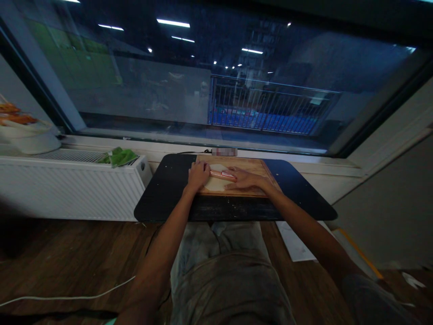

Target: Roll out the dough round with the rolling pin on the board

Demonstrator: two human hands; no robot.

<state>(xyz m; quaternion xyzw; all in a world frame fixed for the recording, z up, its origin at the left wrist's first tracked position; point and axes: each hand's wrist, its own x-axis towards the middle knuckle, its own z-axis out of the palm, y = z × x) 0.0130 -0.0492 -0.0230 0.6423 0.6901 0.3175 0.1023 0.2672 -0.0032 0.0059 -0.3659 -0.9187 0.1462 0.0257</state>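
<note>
1. As night-dark glass fills the window point(162, 90) beyond the wooden board point(255, 166), a person point(230, 289) in grey clothing works with both bare hands, seen from where I stand in the room.
2. On the left half of the board lies a pale, flat sheet of dough point(214, 183), with a rolling pin point(219, 174) resting across it, its right end tilted slightly toward the person.
3. Over the board's left part, the left hand point(199, 175) is closed on the pin's left end, fingers bent.
4. Nearer the board's middle, the right hand point(245, 177) lies opened out over the pin's right end, fingers extended and thumb apart, beside a red-and-white marking on the wood.
5. Beneath the board, a black table point(165, 189) with rounded corners extends to either side, dotted with pale specks.
6. Well left of the board, a green cloth point(121, 156) drapes over a white radiator point(84, 187); farther left stands a white bucket point(30, 137) topped with something orange, too dim to identify.
7. Past the board and through the glass, a metal railing point(270, 106) shows; below the board, to its right, a white panel point(299, 246) lies on the wooden floor point(94, 253).
</note>
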